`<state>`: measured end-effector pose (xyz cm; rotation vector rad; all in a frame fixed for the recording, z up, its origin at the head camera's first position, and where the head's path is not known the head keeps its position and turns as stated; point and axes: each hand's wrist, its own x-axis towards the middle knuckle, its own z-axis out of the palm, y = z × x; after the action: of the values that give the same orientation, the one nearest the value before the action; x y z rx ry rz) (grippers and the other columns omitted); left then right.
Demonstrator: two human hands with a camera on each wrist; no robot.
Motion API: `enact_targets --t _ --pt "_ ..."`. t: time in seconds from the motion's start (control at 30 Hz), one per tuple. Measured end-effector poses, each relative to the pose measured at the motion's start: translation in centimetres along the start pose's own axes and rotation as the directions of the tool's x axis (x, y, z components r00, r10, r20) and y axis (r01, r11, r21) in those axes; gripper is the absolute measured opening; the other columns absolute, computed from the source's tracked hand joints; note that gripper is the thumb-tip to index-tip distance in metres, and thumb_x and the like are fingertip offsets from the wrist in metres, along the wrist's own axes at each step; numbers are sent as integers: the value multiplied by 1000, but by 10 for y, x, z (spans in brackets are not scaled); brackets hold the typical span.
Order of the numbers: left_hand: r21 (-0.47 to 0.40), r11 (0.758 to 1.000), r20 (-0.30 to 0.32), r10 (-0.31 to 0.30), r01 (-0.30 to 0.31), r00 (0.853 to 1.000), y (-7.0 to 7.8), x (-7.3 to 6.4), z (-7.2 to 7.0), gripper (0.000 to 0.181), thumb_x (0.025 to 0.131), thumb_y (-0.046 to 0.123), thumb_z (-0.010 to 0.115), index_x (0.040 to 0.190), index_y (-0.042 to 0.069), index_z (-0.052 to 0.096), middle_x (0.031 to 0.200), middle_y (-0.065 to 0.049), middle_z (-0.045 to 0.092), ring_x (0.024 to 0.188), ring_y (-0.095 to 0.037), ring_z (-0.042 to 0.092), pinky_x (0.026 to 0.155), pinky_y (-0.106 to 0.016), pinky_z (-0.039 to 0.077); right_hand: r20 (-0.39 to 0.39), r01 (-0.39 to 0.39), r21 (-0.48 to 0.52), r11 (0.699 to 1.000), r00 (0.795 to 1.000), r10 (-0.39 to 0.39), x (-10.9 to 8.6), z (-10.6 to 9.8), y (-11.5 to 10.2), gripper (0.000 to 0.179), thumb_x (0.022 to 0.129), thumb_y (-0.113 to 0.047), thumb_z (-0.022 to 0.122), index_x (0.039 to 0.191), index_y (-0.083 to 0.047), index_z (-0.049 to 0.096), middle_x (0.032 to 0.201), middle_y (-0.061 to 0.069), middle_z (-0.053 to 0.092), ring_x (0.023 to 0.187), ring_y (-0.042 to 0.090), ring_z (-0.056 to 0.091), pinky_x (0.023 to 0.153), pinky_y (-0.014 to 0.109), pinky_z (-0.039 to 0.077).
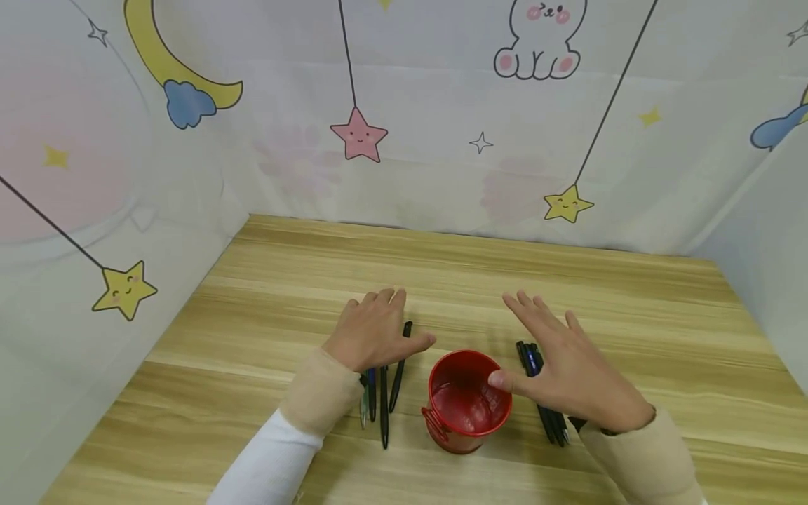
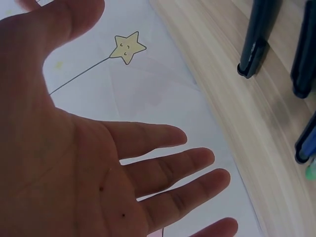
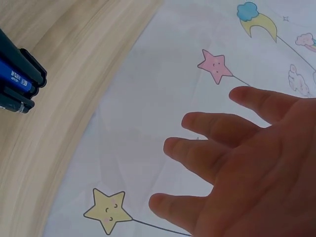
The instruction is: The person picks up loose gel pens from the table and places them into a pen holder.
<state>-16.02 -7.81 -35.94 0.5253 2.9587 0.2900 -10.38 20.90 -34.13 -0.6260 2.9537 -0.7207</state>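
Red bucket [image 1: 470,400]: stands upright on the table, between two groups of pens. Behind and at both sides, white cloth [image 1: 429,186] printed with a yellow moon, a pink star and yellow stars. Below, wood-grain table [image 1: 284,280], pale with darker streaks. Over it, a white sleeve [image 1: 271,456] on the left arm and beige cuffs [image 1: 322,393] at both wrists. Right hand [image 1: 562,372]: holds nothing, fingers straight and spread, thumb overlapping the bucket's rim in the head view; contact there impossible to tell. Left hand [image 1: 372,333]: likewise released, fingers extended, thumb pointing toward the bucket, partly covering the pens beneath in the head view. On the bucket's left side, a red handle [image 1: 435,424]. Just right of the bucket, a bundle of dark pens [image 1: 549,414] lying side by side, including a blue section with white lettering; exact count unclear. Just left of the bucket, looser pens [image 1: 384,414]: black, blue and pale green, lying roughly lengthwise away from the person.
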Motion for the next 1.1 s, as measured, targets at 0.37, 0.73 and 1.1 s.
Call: enact_targets --t 0.37,0.73,1.1 --pt "21 1000 34 -16 15 999 0 4 6 91 86 72 56 143 2 53 136 -16 59 122 -37 56 97 -57 45 7 110 72 991 994 -110 1 5 0 103 76 -65 79 159 -25 31 161 0 34 148 29 29 114 68 16" --pt "74 997 47 1 -4 999 0 5 12 64 85 64 64 108 3 69 105 -12 64 94 -29 61 78 -49 51 14 153 144 978 988 -156 -1 14 -7 98 77 -57 83 157 -30 35 160 -2 35 142 30 40 108 62 36" --pt "88 996 13 5 -6 1000 4 4 18 48 83 53 70 89 5 68 92 -11 61 88 -29 61 68 -47 54 32 187 189 964 980 -196 -1 20 -12 101 73 -60 85 156 -32 35 157 -7 39 141 21 42 102 50 48"
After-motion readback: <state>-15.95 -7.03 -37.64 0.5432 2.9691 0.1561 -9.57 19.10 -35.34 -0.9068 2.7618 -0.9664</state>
